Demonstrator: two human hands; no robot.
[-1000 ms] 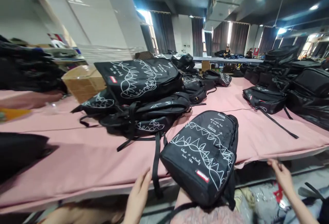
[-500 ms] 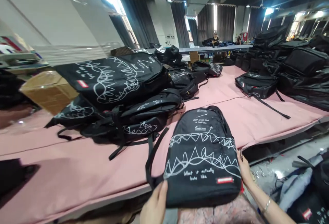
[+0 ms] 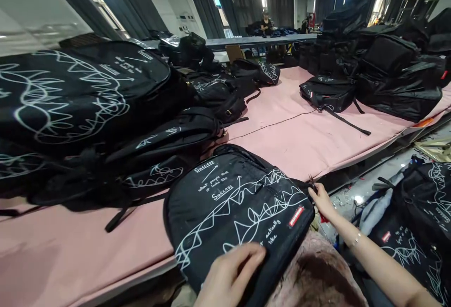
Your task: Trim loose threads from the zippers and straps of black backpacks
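A black backpack with white scribble lines and a small red label lies at the near edge of the pink table, partly on my lap. My left hand rests on its lower front, fingers curled over the fabric. My right hand grips the backpack's right side, where a small dark thing that I cannot make out sticks up by the fingers. A bracelet sits on that wrist.
A pile of like black backpacks fills the table's left. More black bags are stacked at the far right, one flat bag lies alone. Backpacks lie on the floor at right. People sit at a far table.
The backpack has been turned and drawn nearer, its top now pointing left and away. My left hand moved onto its front; my right hand shifted up its side. The view swung left and closer.
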